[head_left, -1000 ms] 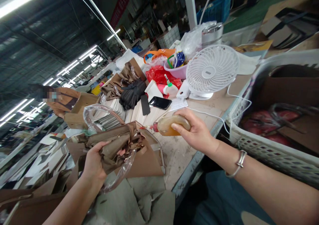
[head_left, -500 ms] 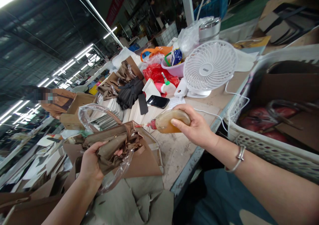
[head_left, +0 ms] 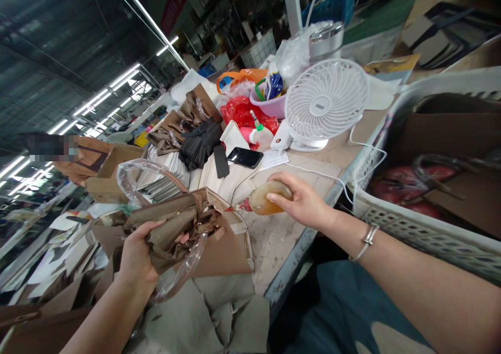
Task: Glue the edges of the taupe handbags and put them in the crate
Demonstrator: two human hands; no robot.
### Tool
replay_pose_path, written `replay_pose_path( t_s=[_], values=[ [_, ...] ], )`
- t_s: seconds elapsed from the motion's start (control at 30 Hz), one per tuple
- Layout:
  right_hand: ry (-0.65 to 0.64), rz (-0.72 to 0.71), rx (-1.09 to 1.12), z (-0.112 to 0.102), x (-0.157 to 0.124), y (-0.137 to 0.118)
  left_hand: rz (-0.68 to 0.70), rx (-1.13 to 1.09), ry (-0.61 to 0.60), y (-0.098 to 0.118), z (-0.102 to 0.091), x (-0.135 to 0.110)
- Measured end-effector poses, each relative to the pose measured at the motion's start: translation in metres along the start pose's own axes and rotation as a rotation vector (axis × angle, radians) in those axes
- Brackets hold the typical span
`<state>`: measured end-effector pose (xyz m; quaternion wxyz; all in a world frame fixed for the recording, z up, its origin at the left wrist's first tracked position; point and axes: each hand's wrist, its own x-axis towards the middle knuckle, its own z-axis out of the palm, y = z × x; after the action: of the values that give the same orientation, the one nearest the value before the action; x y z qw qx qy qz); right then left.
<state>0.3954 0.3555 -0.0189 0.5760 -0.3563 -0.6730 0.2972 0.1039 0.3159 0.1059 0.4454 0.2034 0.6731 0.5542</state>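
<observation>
My left hand point(head_left: 139, 252) is closed on the olive-brown lining of a brown handbag point(head_left: 225, 249), with some fingertips showing among the folds. Clear plastic wraps the bag's handles point(head_left: 131, 179). In my right hand point(head_left: 303, 200) is a squeeze bottle point(head_left: 270, 197) of amber liquid, held on its side. Its reddish nozzle points left at the bag's upper edge; I cannot tell whether the tip touches it. Under the bag lies a greyish-green sheet point(head_left: 235, 322).
A white fan point(head_left: 326, 103), a phone point(head_left: 245, 157) and a glue-type bottle point(head_left: 261, 136) stand or lie behind the bag. At right is a white plastic crate point(head_left: 422, 234) holding brown bags. Cut pieces pile up at left, where a person in orange point(head_left: 88, 155) stands beyond a cardboard box point(head_left: 113, 174).
My right hand has lowered the bottle slightly, and its nozzle sits nearer the bag's right upper edge. My left hand keeps its hold on the lining. The whole view has shifted a little.
</observation>
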Motion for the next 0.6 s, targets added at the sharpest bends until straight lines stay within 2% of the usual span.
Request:
replay_pose_path(
  t_s=[0.13, 0.4, 0.6],
  values=[
    [-0.043, 0.019, -0.032, 0.0, -0.002, 0.006, 0.069, 0.029, -0.066, 0.0, -0.003, 0.002],
    [-0.19, 0.081, -0.126, -0.001, -0.009, 0.018, 0.041, 0.05, -0.11, -0.001, -0.007, 0.005],
    [-0.265, 0.178, -0.167, 0.0, -0.012, 0.015, 0.038, 0.074, -0.163, 0.0, -0.007, 0.003]
  ],
)
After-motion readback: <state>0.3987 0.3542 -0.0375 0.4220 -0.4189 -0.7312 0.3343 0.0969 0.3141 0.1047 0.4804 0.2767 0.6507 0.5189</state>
